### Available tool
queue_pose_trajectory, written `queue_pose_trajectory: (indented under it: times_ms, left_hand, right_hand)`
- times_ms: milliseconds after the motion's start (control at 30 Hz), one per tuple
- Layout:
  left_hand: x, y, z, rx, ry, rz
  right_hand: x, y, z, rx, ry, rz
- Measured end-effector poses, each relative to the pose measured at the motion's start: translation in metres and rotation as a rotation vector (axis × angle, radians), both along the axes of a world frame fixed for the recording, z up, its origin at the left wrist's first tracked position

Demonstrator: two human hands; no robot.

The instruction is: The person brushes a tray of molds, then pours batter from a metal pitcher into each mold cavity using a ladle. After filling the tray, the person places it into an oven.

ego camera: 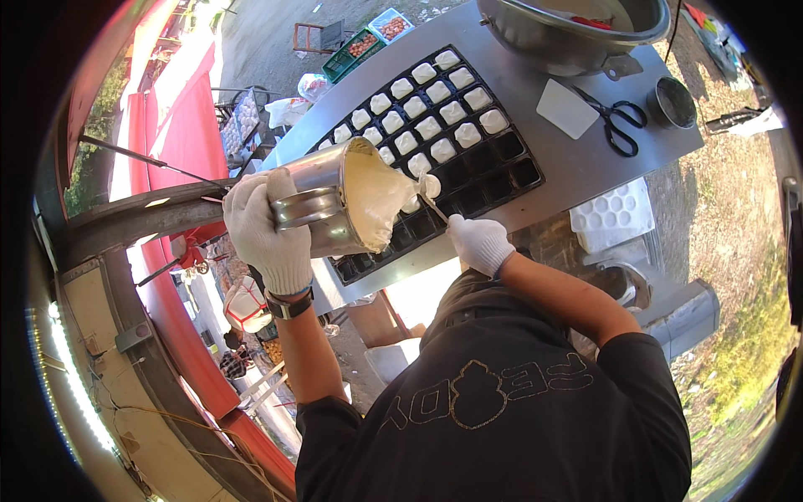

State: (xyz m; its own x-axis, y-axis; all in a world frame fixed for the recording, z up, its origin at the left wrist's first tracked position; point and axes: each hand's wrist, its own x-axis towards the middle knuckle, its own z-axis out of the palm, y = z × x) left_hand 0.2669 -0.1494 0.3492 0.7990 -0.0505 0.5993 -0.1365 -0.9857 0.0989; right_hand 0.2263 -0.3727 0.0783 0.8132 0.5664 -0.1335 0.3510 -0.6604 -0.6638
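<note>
My left hand (270, 232), in a white knit glove, grips a metal pitcher (313, 219) by its side and handle. The pitcher is tilted over the tray, its mouth facing right, with thick cream-coloured batter (382, 201) at the lip. In my gloved right hand (480, 245) is a thin tool (434, 207), its tip in the batter at the pitcher's mouth; its exact kind is unclear. Below lies a black multi-cavity baking tray (483, 163). Many square cavities hold mounds of pale batter; those along the near and right edges are empty. The pitcher hides part of the tray.
On the metal table (514, 75) are a large metal bowl (564, 50), a white scraper (567, 108), black scissors (618, 125) and a small metal cup (671, 102). Egg crates (352, 55) stand beyond the far edge. White egg trays (611, 213) lie below the right side. Another person (235, 361) is far left.
</note>
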Motion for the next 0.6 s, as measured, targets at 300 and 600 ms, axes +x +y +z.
queue_pose_trajectory:
  times_ms: [300, 600]
  left_hand:
    - [0.028, -0.031, -0.001, 0.044, -0.001, -0.097]
    - [0.054, -0.052, -0.002, 0.015, -0.062, -0.175]
  right_hand:
    - [-0.002, -0.002, 0.015, 0.234, -0.113, -0.102]
    - [0.011, -0.035, 0.02, 0.182, -0.059, -0.198]
